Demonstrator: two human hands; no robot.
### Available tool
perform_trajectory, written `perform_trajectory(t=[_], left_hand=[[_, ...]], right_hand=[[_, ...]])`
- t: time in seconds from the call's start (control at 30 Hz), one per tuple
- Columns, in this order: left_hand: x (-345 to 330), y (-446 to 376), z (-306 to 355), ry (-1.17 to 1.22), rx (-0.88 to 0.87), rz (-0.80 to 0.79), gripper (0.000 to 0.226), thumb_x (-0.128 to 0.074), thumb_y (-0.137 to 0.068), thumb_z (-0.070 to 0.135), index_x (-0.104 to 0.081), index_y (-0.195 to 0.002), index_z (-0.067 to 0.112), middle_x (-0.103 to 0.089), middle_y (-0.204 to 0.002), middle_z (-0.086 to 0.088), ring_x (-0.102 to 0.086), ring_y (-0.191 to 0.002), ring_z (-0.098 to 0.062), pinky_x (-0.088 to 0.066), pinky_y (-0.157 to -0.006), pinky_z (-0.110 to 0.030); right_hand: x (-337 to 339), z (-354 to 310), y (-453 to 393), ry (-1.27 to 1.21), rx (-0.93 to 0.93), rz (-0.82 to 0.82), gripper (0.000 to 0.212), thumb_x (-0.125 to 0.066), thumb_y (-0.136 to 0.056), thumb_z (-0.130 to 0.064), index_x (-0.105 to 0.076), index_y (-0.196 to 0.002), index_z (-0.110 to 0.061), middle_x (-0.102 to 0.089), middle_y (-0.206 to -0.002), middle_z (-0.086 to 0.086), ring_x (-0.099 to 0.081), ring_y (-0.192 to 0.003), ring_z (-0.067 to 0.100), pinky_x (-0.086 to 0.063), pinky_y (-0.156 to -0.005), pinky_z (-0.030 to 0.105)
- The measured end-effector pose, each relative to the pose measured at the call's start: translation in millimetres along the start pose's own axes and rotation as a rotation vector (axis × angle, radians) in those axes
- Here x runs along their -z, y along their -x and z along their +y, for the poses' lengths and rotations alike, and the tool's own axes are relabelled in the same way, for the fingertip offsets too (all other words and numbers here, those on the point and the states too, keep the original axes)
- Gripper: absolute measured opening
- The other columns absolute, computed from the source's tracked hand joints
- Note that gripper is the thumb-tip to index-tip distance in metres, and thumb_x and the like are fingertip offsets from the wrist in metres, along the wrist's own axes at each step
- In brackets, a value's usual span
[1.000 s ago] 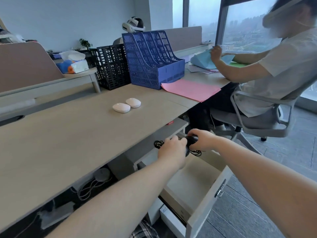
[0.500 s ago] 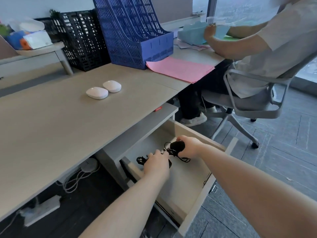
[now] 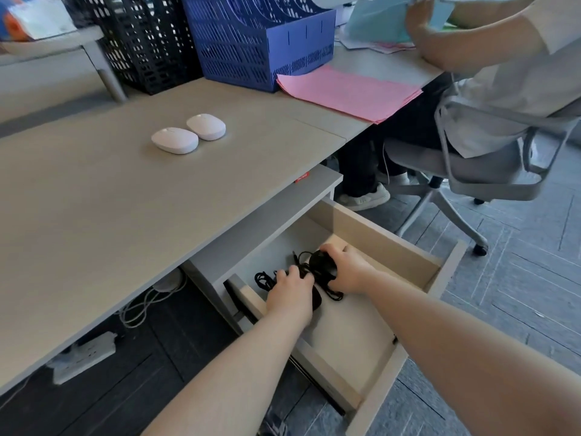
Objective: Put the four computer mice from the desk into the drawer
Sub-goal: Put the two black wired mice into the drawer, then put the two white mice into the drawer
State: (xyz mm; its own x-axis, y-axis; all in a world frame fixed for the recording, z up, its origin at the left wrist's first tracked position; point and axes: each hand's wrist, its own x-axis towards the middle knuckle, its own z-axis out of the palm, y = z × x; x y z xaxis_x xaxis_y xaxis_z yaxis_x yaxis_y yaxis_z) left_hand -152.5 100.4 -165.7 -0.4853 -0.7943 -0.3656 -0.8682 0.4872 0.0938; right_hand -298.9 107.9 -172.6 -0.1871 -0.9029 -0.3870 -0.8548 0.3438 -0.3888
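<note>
Two white mice lie side by side on the desk [image 3: 94,215], the nearer white mouse [image 3: 174,140] touching the farther white mouse [image 3: 206,127]. Below the desk edge the drawer [image 3: 393,256] stands pulled out. Inside it, my right hand [image 3: 347,272] grips a black corded mouse [image 3: 322,265] low over the drawer floor. My left hand [image 3: 290,294] covers a second black corded mouse [image 3: 315,302], mostly hidden under the palm. Tangled black cords [image 3: 267,280] spread beside both hands.
A blue file rack [image 3: 261,42] and a black crate [image 3: 147,42] stand at the desk's back, with pink paper [image 3: 349,91] beside them. A seated person on a swivel chair [image 3: 487,158] is at the right. A power strip [image 3: 85,357] and cables lie under the desk.
Both hands have gone down from above the drawer into it, carrying the black mice to its floor. The view has tilted downward and closer.
</note>
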Motion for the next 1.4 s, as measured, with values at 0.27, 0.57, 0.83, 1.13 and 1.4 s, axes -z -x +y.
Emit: perform_trajectory(t=[0.27,0.57,0.83,1.13,1.4], left_hand=[[-0.4,-8.8,3.4,0.037,0.005,-0.004,0.063,-0.072,-0.080,0.032,-0.043,-0.133,0.014,-0.034,-0.137,-0.012,-0.038,-0.124,-0.032,-0.042,-0.099,-0.040],[49.0,7.5,6.1,-0.118,-0.038,0.062,0.056,-0.061,-0.089,0.044,-0.045,-0.133,0.015,-0.041,-0.135,-0.011,-0.041,-0.125,-0.031,-0.048,-0.089,-0.042],[159.0,38.8,-6.5,-0.068,-0.212,0.478,0.022,-0.048,-0.092,0.023,-0.063,-0.103,0.011,-0.062,-0.105,-0.010,-0.061,-0.094,-0.032,-0.039,-0.065,-0.034],[192.2,-1.4,-120.3,0.144,0.194,0.633,0.052,-0.050,-0.091,0.035,-0.035,-0.138,0.019,-0.035,-0.140,-0.008,-0.038,-0.124,-0.032,-0.043,-0.089,-0.041],[184.2,-62.0,-193.6,0.334,0.311,0.704,0.078,-0.051,-0.085,0.059,-0.024,-0.147,0.020,-0.025,-0.151,-0.016,-0.022,-0.140,-0.030,-0.027,-0.111,-0.039]], right_hand=[[3.4,-2.0,1.7,0.066,0.008,-0.003,0.071,-0.062,-0.081,-0.028,-0.030,-0.145,-0.028,-0.046,-0.128,0.014,-0.051,-0.118,0.034,-0.048,-0.097,0.042],[52.4,-32.0,20.3,0.128,0.046,0.117,0.029,-0.048,-0.090,-0.027,-0.061,-0.115,-0.019,-0.063,-0.117,0.004,-0.058,-0.108,0.027,-0.053,-0.084,0.038],[116.9,-96.9,36.0,-0.183,0.249,0.796,0.030,-0.048,-0.094,-0.029,-0.063,-0.116,-0.016,-0.067,-0.096,0.001,-0.059,-0.099,0.021,-0.049,-0.079,0.033],[133.6,-175.7,-32.4,-0.145,0.326,0.555,0.049,-0.049,-0.094,-0.036,-0.042,-0.141,-0.021,-0.047,-0.143,0.004,-0.036,-0.137,0.025,-0.036,-0.109,0.038],[127.9,-214.9,-100.3,-0.102,0.311,0.513,0.054,-0.049,-0.092,-0.037,-0.038,-0.143,-0.022,-0.046,-0.144,0.007,-0.035,-0.137,0.027,-0.034,-0.109,0.038]])
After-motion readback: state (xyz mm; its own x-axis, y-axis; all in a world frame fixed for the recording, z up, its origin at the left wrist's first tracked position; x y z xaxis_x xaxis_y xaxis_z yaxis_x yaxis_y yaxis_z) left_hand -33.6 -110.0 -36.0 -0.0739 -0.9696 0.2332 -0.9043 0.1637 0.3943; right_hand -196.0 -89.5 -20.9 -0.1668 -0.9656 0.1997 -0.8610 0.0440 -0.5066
